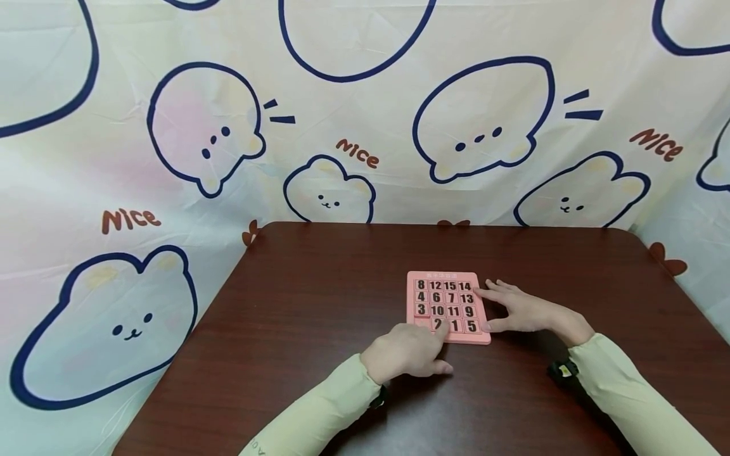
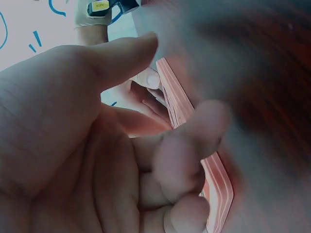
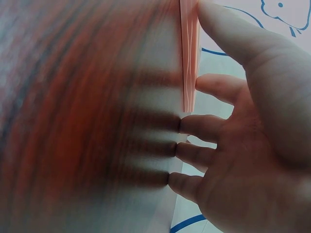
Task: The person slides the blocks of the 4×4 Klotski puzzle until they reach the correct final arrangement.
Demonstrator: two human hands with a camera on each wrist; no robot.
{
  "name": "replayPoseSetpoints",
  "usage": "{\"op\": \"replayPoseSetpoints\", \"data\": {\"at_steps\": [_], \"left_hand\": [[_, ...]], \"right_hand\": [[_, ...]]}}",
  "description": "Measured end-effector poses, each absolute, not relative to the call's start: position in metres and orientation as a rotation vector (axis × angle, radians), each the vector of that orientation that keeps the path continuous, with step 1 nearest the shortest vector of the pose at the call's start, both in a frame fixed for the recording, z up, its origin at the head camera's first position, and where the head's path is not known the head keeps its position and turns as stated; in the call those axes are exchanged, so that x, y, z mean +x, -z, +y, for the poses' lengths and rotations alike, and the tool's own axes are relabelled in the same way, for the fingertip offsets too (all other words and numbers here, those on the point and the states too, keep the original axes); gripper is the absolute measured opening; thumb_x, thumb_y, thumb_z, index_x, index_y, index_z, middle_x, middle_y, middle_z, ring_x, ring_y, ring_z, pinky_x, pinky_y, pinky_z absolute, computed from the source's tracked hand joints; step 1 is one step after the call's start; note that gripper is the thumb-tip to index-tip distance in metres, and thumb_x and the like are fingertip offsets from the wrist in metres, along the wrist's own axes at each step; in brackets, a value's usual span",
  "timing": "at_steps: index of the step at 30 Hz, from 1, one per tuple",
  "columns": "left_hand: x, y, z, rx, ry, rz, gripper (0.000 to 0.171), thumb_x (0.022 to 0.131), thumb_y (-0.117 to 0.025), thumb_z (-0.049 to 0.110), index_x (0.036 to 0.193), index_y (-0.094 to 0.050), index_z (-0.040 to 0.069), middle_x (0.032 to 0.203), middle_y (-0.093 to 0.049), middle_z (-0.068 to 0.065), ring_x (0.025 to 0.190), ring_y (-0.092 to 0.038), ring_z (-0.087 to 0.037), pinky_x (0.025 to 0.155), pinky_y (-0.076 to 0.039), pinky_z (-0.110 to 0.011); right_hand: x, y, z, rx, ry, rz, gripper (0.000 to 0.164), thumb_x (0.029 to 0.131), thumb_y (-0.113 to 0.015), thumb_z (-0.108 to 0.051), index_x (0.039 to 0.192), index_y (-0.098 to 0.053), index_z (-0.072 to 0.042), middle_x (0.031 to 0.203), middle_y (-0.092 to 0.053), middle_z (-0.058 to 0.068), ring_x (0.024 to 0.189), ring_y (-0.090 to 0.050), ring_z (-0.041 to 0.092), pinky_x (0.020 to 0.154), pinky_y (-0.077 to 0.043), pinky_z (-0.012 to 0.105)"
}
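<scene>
A pink number slide puzzle [image 1: 447, 309] lies flat on the dark wooden table, its black-numbered tiles facing up. The bottom row reads 2, 1, 5, with a gap at its left end beneath tile 3. From the near side, my left hand [image 1: 406, 351] reaches over with the index finger stretched onto tile 2 [image 1: 438, 324]. Its other fingers bend loosely below, as the left wrist view shows. My right hand [image 1: 525, 310] is spread at the puzzle's right edge [image 3: 189, 58]; thumb and index finger touch the frame, while the remaining fingertips rest on the table.
The brown table [image 1: 319, 285] extends around the puzzle on all sides. Behind it hangs a pale cloth [image 1: 393, 114] printed with blue-outlined cartoon bears. A dark band with a small device [image 1: 563, 370] sits at the right wrist.
</scene>
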State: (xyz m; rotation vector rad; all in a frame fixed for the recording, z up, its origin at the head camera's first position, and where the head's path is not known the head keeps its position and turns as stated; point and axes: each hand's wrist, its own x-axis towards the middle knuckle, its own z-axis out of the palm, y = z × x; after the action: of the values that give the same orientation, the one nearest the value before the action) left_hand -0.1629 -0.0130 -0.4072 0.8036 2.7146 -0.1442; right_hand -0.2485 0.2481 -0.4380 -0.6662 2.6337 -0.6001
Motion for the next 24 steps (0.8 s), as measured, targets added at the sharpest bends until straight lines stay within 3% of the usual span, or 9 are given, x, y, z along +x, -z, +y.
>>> {"op": "replayPoseSetpoints", "data": {"at_steps": [7, 14, 24], "left_hand": [[-0.1624, 0.4074, -0.0139, 0.789, 0.15, 2.698, 0.081, 0.088, -0.056, 0.066, 0.155, -0.03, 0.026, 0.117, -0.071, -0.001, 0.099, -0.069, -0.015, 0.075, -0.054, -0.035], [-0.1622, 0.4097, -0.0161, 0.769, 0.154, 2.696, 0.08, 0.088, -0.057, 0.065, 0.154, -0.031, 0.027, 0.109, -0.073, -0.002, 0.093, -0.069, -0.014, 0.07, -0.053, -0.033], [-0.1604, 0.4065, -0.0182, 0.744, 0.188, 2.702, 0.081, 0.089, -0.056, 0.066, 0.149, -0.042, 0.013, 0.123, -0.07, 0.002, 0.091, -0.069, -0.012, 0.072, -0.054, -0.032]], "right_hand": [[-0.2484, 0.4366, 0.2475, -0.661, 0.602, 2.627, 0.091, 0.082, -0.07, -0.059, 0.153, -0.036, -0.014, 0.16, -0.016, 0.03, 0.146, -0.008, 0.054, 0.106, -0.019, 0.076], [-0.2487, 0.4372, 0.2474, -0.667, 0.601, 2.635, 0.091, 0.082, -0.07, -0.059, 0.153, -0.036, -0.013, 0.16, -0.016, 0.03, 0.146, -0.008, 0.055, 0.107, -0.019, 0.076], [-0.2489, 0.4376, 0.2468, -0.653, 0.591, 2.63, 0.091, 0.081, -0.07, -0.06, 0.153, -0.036, -0.015, 0.16, -0.016, 0.029, 0.146, -0.008, 0.054, 0.107, -0.02, 0.075]]}}
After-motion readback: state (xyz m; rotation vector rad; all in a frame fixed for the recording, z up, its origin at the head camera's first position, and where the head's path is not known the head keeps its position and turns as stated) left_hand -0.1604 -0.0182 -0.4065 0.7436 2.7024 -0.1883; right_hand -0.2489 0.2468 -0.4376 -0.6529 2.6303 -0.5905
